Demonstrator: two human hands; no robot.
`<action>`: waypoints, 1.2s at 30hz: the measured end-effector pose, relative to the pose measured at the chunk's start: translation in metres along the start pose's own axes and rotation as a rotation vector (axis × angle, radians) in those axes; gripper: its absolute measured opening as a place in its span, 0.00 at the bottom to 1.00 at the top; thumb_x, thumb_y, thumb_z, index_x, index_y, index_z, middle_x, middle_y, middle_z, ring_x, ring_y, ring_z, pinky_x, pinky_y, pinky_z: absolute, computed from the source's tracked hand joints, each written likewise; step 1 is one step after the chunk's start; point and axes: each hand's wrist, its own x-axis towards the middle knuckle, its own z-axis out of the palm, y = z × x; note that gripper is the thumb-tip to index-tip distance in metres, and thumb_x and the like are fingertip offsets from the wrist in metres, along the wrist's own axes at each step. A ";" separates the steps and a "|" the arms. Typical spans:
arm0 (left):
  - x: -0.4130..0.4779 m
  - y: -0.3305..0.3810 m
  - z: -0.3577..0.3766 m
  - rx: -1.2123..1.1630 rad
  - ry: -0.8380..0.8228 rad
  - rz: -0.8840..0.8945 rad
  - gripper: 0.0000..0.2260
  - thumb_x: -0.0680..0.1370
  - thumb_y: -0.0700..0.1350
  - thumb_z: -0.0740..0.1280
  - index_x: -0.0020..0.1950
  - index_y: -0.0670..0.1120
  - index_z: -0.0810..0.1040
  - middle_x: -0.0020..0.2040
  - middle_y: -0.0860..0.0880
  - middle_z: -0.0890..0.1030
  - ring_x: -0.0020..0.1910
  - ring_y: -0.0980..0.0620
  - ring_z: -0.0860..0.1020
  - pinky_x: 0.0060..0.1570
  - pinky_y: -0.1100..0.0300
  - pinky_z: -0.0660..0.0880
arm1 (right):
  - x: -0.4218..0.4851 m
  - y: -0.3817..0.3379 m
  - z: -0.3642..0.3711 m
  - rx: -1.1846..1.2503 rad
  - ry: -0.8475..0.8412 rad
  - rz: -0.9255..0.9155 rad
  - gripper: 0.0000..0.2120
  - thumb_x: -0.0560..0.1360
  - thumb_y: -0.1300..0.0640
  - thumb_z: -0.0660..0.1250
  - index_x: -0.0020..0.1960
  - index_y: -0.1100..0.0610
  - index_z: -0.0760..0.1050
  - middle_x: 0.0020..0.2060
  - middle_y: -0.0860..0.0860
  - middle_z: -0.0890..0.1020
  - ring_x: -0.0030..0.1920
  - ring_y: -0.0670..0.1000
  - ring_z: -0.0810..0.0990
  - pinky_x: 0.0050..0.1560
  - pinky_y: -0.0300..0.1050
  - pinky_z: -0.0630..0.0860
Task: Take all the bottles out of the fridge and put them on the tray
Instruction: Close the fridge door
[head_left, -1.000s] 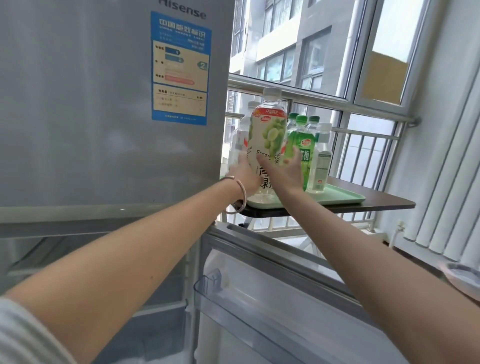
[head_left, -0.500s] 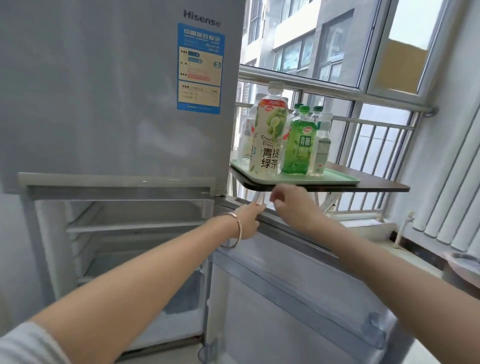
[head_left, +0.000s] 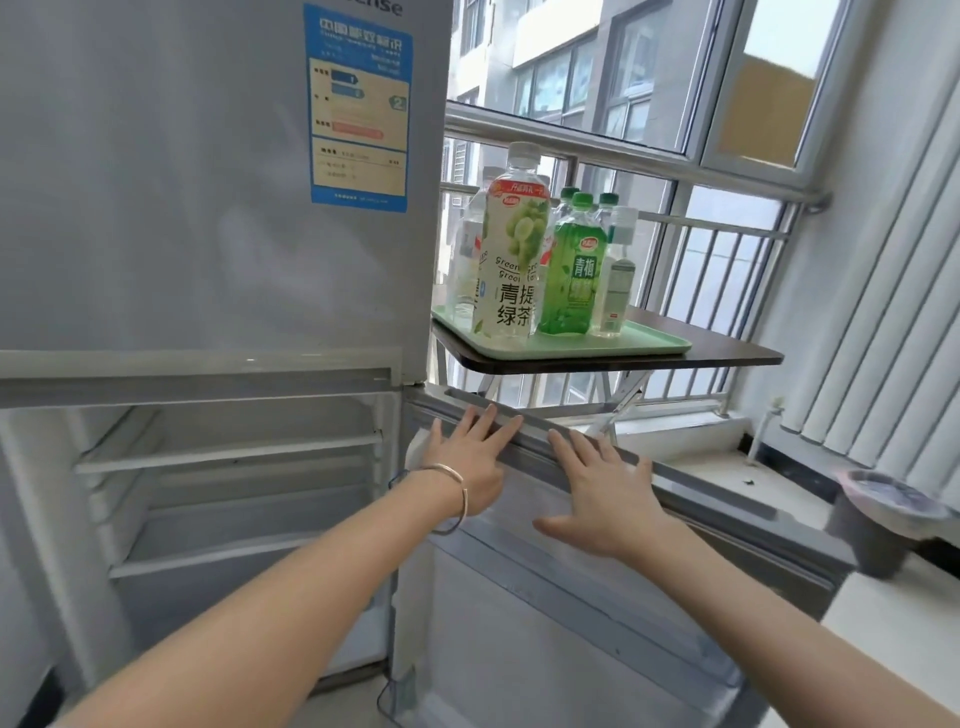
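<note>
**Bottles (head_left: 524, 244) on the tray (head_left: 639, 344), both hands on the fridge (head_left: 208, 208) door**

The bottles stand up straight, close together on the green tray. The tray sits on a small dark table (head_left: 737, 354) just beside the fridge, by the window.

In front is a tall bottle (head_left: 509, 296) with green grapes on its label. Just to its right is a green bottle (head_left: 571, 280) with a green cap. A small clear bottle (head_left: 617, 291) stands at the right end. Another clear bottle (head_left: 464, 260) stands at the left, partly hidden. More green caps peek out from behind.

The fridge's lower door (head_left: 571, 613) is swung open, and white shelves (head_left: 234, 452) show inside.

Both hands lie flat on the top edge of that door, fingers straight and spread, holding nothing. The left hand (head_left: 467, 460), with a thin bracelet (head_left: 457, 480) on its wrist, is nearer the fridge. The right hand (head_left: 602, 491) is just beside it.

A blue sticker (head_left: 358, 109) is on the upper door. A grey bin (head_left: 883, 525) sits at the far right.
</note>
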 end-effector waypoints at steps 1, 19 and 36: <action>-0.001 -0.002 0.001 0.000 0.005 0.011 0.31 0.79 0.46 0.52 0.77 0.60 0.40 0.80 0.52 0.41 0.79 0.49 0.41 0.75 0.39 0.40 | -0.002 -0.003 -0.001 0.005 0.000 0.007 0.49 0.68 0.30 0.60 0.78 0.48 0.38 0.79 0.48 0.47 0.79 0.55 0.46 0.71 0.71 0.52; -0.073 -0.083 -0.038 0.199 -0.057 0.143 0.32 0.80 0.40 0.52 0.77 0.63 0.40 0.80 0.53 0.41 0.79 0.49 0.40 0.74 0.38 0.41 | -0.092 -0.129 -0.064 0.190 -0.298 -0.107 0.52 0.71 0.33 0.63 0.78 0.59 0.39 0.79 0.55 0.44 0.79 0.54 0.42 0.76 0.53 0.47; -0.222 -0.232 -0.098 -0.043 -0.070 -0.285 0.27 0.79 0.65 0.46 0.77 0.62 0.45 0.80 0.53 0.44 0.79 0.47 0.42 0.74 0.40 0.44 | -0.077 -0.256 -0.040 0.786 0.053 -0.420 0.14 0.80 0.48 0.53 0.60 0.54 0.66 0.54 0.51 0.74 0.56 0.52 0.68 0.62 0.50 0.65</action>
